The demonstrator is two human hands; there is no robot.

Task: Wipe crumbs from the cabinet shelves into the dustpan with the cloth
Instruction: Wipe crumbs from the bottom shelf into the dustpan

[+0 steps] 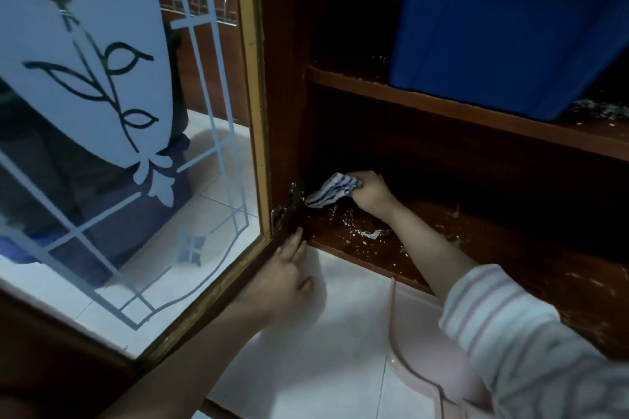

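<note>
Gripping cloth [332,190], crumb-strewn bottom shelf [510,248], tiled floor [306,367]

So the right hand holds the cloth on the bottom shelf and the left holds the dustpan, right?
No: head view shows the left hand resting on the door edge, dustpan on the floor. The right hand does hold the cloth.

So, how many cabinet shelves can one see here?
2. The upper shelf carries the blue box; the bottom shelf is where the right hand grips the cloth. More shelves may lie above the frame.
</note>
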